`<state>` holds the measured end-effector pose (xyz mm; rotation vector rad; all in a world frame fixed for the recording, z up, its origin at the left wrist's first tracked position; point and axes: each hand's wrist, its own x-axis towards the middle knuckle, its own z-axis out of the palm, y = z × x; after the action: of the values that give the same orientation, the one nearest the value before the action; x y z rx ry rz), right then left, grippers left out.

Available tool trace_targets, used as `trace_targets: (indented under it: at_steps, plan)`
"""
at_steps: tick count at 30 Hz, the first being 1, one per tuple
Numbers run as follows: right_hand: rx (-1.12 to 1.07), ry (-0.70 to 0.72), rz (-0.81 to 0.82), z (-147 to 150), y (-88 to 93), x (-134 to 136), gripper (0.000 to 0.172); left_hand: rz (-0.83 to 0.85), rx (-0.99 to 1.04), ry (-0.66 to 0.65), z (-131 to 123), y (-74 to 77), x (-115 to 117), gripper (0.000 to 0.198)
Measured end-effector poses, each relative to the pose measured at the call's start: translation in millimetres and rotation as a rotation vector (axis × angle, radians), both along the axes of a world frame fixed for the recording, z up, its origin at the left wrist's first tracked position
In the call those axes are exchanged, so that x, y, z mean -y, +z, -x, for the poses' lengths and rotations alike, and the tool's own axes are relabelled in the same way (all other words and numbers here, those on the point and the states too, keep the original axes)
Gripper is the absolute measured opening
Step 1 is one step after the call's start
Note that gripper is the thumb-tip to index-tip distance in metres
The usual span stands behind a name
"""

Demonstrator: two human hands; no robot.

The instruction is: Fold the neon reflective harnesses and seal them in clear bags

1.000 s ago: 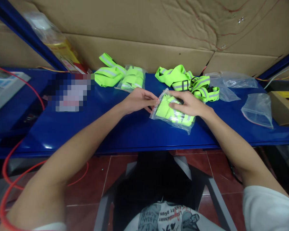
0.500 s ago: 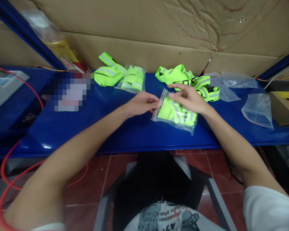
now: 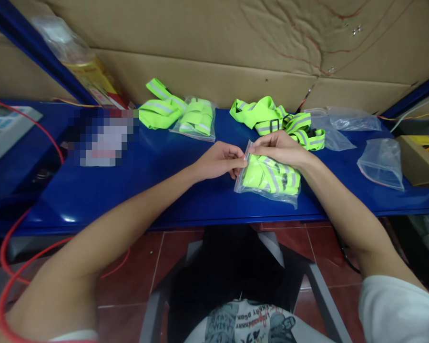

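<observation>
A clear zip bag (image 3: 268,190) lies at the table's front, filled with folded neon-yellow straps (image 3: 271,174) that carry silver reflective stripes. My left hand (image 3: 223,161) pinches the bag's red-lined zip edge between thumb and fingers. At the far end of that same edge, my right hand (image 3: 280,147) is closed on the plastic, thumb and fingertips together. Just behind my right hand sits a loose pile of neon-yellow reflective straps (image 3: 259,112) with black buckles.
Another bagged strap bundle (image 3: 196,116) rests at the back beside a loose neon strap (image 3: 160,107). Flat plastic bags (image 3: 381,162) lie on the right near a cardboard box (image 3: 416,164). A bottle (image 3: 89,71) stands back left; a red hose (image 3: 3,247) loops at the left.
The filled bag has shifted slightly right and toward me, along with my left hand. My right hand has come down from above the bag and taken hold of its zip edge.
</observation>
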<state>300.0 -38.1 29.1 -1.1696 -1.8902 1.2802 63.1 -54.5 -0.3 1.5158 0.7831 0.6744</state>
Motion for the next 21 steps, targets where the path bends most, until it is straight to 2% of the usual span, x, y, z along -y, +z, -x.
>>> trace_targets:
  at_steps: [11, 21]
  plan:
    - [-0.157, 0.047, -0.037, 3.8, 1.1, 2.8, 0.03, -0.169, 0.083, -0.061, -5.5, -3.8, 3.3, 0.048]
    - [-0.195, 0.047, -0.036, 8.9, -0.4, 5.7, 0.032, -0.294, 0.123, 0.012, -6.7, -6.6, 2.5, 0.047]
